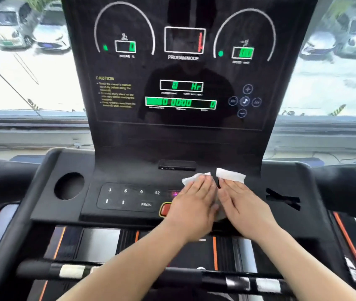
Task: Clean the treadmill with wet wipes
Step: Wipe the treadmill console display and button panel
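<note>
The black treadmill console [129, 170] fills the view, its upright display panel [183, 68] lit with green digits. Both hands lie flat side by side on the lower control deck. My left hand [194, 200] presses a white wet wipe [191, 178] with straight fingers; the wipe shows beyond the fingertips. My right hand [241, 200] presses a second white wipe [231, 175] the same way, just right of centre. The hands almost touch each other and cover part of the button strip.
A keypad [129, 197] with numbers and PROG sits left of the hands, beside a red stop button [165, 209]. A round cup hole [69, 186] lies at far left. Padded handrails [1, 179] flank the deck. A crossbar [151, 272] runs below my forearms. Windows show parked cars outside.
</note>
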`<move>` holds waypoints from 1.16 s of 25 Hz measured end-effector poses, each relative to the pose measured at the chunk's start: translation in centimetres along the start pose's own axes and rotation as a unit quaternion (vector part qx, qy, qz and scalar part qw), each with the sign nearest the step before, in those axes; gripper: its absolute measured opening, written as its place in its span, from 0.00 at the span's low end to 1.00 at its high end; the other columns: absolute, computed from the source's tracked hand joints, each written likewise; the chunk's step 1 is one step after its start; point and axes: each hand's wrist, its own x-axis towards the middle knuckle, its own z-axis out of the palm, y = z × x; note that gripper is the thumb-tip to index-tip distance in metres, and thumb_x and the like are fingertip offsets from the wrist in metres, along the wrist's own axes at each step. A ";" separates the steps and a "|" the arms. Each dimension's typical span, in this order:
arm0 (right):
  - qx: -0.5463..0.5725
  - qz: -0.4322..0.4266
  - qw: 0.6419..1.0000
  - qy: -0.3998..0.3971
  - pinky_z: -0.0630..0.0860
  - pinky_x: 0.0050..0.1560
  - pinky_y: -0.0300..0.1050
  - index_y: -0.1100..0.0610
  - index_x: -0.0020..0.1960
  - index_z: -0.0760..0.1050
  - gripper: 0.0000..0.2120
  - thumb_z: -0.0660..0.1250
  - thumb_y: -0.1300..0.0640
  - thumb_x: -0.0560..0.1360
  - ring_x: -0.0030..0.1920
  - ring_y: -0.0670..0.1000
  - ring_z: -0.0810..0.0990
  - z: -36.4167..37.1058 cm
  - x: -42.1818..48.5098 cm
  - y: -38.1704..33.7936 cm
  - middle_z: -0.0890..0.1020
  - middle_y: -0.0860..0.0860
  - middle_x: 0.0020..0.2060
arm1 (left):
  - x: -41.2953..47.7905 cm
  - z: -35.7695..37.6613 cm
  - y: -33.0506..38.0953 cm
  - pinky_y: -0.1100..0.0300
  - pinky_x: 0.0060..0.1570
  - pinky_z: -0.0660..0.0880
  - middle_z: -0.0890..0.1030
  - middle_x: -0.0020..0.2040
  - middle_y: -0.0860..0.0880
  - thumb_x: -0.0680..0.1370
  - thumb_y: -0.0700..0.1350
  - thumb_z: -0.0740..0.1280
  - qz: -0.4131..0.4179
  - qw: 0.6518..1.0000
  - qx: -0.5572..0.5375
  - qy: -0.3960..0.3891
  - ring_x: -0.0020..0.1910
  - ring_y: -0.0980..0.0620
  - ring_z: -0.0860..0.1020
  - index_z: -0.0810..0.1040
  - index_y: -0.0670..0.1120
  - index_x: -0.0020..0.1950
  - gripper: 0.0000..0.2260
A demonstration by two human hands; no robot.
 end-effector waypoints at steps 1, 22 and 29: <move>-0.001 0.012 1.000 -0.006 0.49 0.78 0.36 0.48 0.82 0.60 0.34 0.39 0.36 0.81 0.80 0.41 0.56 -0.6 -0.5 1.4 0.62 0.41 0.79 | 0.5 -0.1 0.0 0.51 0.81 0.44 0.49 0.83 0.46 0.81 0.58 0.40 -0.011 1.000 0.013 -0.012 0.83 0.49 0.45 0.51 0.44 0.83 0.33; 0.156 0.038 0.986 0.041 0.55 0.80 0.45 0.47 0.81 0.62 0.40 0.35 0.30 0.79 0.80 0.37 0.52 0.6 -3.4 8.4 0.61 0.39 0.80 | 5.3 0.5 5.1 0.56 0.81 0.43 0.53 0.83 0.49 0.84 0.53 0.49 0.053 0.998 0.029 0.008 0.82 0.54 0.48 0.56 0.46 0.83 0.27; 0.149 0.051 0.984 0.082 0.59 0.73 0.34 0.53 0.74 0.73 0.20 0.58 0.55 0.84 0.75 0.41 0.66 -0.3 -4.9 7.7 0.73 0.44 0.74 | 4.5 2.2 8.0 0.52 0.75 0.67 0.72 0.75 0.46 0.80 0.53 0.52 0.059 0.997 -0.011 0.044 0.76 0.49 0.68 0.72 0.44 0.75 0.27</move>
